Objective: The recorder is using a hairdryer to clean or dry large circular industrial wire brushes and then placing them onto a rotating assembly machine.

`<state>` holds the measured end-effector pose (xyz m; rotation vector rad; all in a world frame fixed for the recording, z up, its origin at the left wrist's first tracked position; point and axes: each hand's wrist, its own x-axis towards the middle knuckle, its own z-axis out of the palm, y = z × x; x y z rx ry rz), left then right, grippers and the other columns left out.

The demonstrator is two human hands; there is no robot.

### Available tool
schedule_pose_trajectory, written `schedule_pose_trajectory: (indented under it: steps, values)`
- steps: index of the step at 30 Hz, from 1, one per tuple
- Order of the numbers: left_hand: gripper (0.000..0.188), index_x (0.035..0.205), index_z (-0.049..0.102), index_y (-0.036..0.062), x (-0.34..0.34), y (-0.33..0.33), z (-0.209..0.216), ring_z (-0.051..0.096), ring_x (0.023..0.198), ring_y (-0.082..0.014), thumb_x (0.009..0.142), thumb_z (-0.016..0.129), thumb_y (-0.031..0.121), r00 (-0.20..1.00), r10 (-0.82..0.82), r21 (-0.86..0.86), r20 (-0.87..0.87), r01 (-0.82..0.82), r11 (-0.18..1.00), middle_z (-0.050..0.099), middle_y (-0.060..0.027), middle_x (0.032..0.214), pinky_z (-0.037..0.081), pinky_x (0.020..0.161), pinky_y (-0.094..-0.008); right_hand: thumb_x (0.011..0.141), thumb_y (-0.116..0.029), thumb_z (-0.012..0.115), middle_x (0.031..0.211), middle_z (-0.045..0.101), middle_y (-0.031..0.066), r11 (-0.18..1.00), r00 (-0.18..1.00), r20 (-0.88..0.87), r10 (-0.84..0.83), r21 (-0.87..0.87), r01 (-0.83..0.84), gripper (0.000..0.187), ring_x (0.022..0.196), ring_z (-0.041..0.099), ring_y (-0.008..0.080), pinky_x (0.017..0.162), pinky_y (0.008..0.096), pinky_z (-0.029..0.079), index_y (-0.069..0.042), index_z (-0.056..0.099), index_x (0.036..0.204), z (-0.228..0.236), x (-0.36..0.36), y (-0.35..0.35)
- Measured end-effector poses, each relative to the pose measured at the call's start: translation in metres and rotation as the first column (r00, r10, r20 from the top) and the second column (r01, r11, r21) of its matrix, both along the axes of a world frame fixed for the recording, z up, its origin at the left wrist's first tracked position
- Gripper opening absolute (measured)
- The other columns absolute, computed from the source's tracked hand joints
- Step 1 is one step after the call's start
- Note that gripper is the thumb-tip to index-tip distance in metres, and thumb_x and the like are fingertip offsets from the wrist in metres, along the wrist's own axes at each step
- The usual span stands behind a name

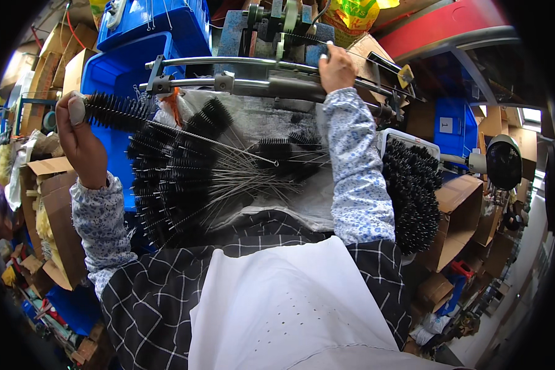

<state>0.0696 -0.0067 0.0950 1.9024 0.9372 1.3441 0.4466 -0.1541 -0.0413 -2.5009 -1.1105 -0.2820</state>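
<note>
My left hand [83, 139] is closed around the tip of a black-bristled wire brush [120, 112], whose twisted wire stem slants right over a pile of similar brushes [179, 166]. The pile's bristled heads fan out to the left, and its bare wire stems cross in the middle. White coverings show on fingertips of both hands. Up at the machine [283, 31], my right hand [337, 69] has its fingers curled beside the metal rails [253, 84]. A thin dark wire or brush runs by those fingertips; what they grip is too small to make out.
Blue plastic bins [114, 74] stand at the upper left. A white-rimmed tub [438, 148] of short black brushes sits right of my forearm. Cardboard boxes [459, 216], a dark round-headed fixture [503, 161] and a red panel [444, 28] crowd the right side.
</note>
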Motion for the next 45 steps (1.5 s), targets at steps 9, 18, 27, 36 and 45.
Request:
schedule_pose_trajectory:
  steps: [9, 18, 27, 36, 45]
  values:
    - [0.018, 0.094, 0.050, 0.0036, 0.042, -0.008, -0.004, 0.045, 0.066, -0.0031, 0.089, 0.042, 0.019, 0.953, -0.296, -0.130, -0.062, 0.286, 0.949, 0.051, 0.0015, 0.075, 0.037, 0.059, -0.0169, 0.085, -0.038, 0.035, 0.114, 0.052, 0.0057, 0.927, 0.980, 0.167, -0.105, -0.340, 0.157, 0.034, 0.110, 0.041, 0.0310, 0.089, 0.0553, 0.024, -0.023, 0.055, 0.108, 0.008, 0.072, -0.018]
    - [0.019, 0.089, 0.049, 0.0045, 0.083, -0.028, -0.017, 0.046, 0.055, -0.0026, 0.087, 0.046, 0.024, 0.728, -0.655, -0.529, 0.201, 0.644, 0.554, 0.052, 0.0016, 0.065, 0.036, 0.052, -0.0149, 0.085, -0.026, 0.047, 0.092, 0.060, 0.0140, 0.903, 0.680, -0.671, 0.296, -0.036, -0.429, 0.033, 0.085, 0.057, 0.0260, 0.075, 0.0322, 0.044, -0.002, 0.052, 0.107, 0.098, 0.021, -0.112]
    - [0.022, 0.105, 0.036, 0.0031, 0.080, -0.058, -0.030, 0.043, 0.055, -0.0048, 0.091, 0.032, 0.019, 0.665, -0.740, -0.611, -0.104, 0.544, 0.575, 0.052, -0.0020, 0.073, 0.037, 0.054, -0.0164, 0.087, -0.027, 0.041, 0.091, 0.059, 0.0174, 0.835, 0.336, -0.832, 0.442, 0.245, -0.493, 0.033, 0.083, 0.058, 0.0255, 0.074, 0.0328, 0.046, -0.002, 0.050, 0.107, 0.091, -0.108, -0.047]
    - [0.018, 0.088, 0.052, 0.0054, -0.023, -0.060, -0.026, 0.045, 0.067, -0.0178, 0.073, 0.059, 0.013, 0.389, -0.554, -0.389, -0.736, 0.426, 0.817, 0.051, -0.0028, 0.075, 0.033, 0.065, -0.0295, 0.079, -0.026, 0.048, 0.082, 0.060, 0.0031, 0.991, 0.994, 0.037, 0.098, -0.096, -0.094, 0.026, 0.080, 0.051, 0.0247, 0.075, 0.0365, 0.041, -0.019, 0.059, 0.102, 0.017, 0.002, -0.008]
    - [0.009, 0.082, 0.053, 0.0053, -0.019, -0.064, -0.033, 0.045, 0.062, -0.0189, 0.075, 0.057, 0.009, 0.515, -0.522, -0.354, -0.679, 0.394, 0.848, 0.053, -0.0039, 0.072, 0.032, 0.062, -0.0289, 0.078, -0.023, 0.050, 0.080, 0.061, 0.0005, 0.991, 0.991, 0.061, 0.119, -0.071, -0.114, 0.025, 0.080, 0.051, 0.0197, 0.076, 0.0348, 0.038, -0.020, 0.060, 0.101, 0.011, 0.008, -0.004]
